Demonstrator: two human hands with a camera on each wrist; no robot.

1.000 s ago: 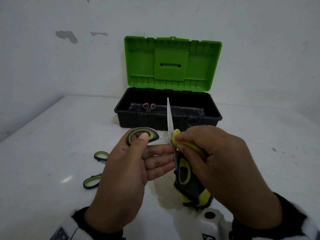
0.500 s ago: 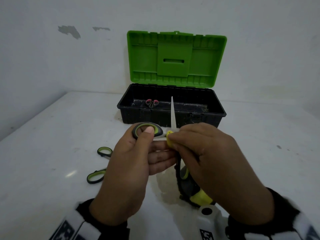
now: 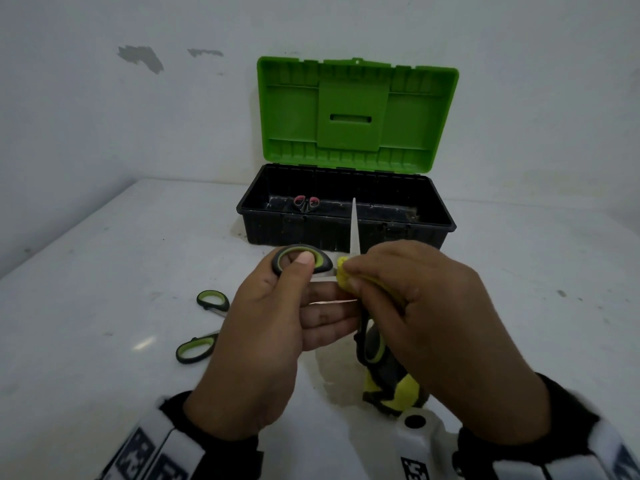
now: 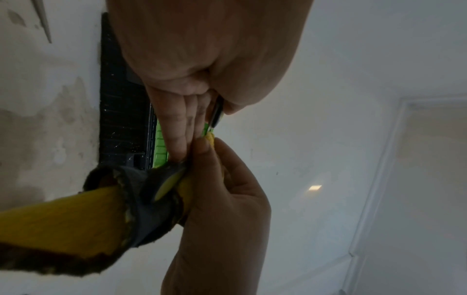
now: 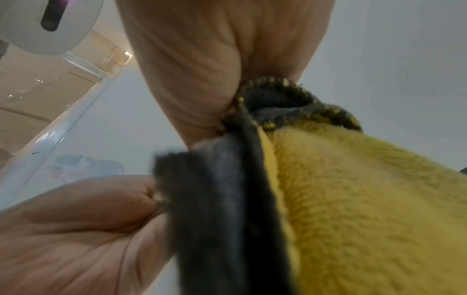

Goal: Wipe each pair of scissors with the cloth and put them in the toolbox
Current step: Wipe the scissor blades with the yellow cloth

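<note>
Two hands meet just in front of the toolbox [image 3: 346, 216]. I see my left hand [image 3: 263, 327] with its fingers [image 3: 325, 320] curled round the open scissors [image 3: 301, 263], thumb on a handle loop, one blade pointing up toward the toolbox. My right hand [image 3: 426, 317] pinches the cloth [image 3: 343, 273] against the blades. A second pair [image 3: 204, 323] lies on the desk [image 3: 104, 271], left of the hands; a pink-handled pair [image 3: 305, 203] sits inside the toolbox.

Second scissors [image 3: 202, 327] blades — hidden behind left hand [image 3: 256, 341].
</note>
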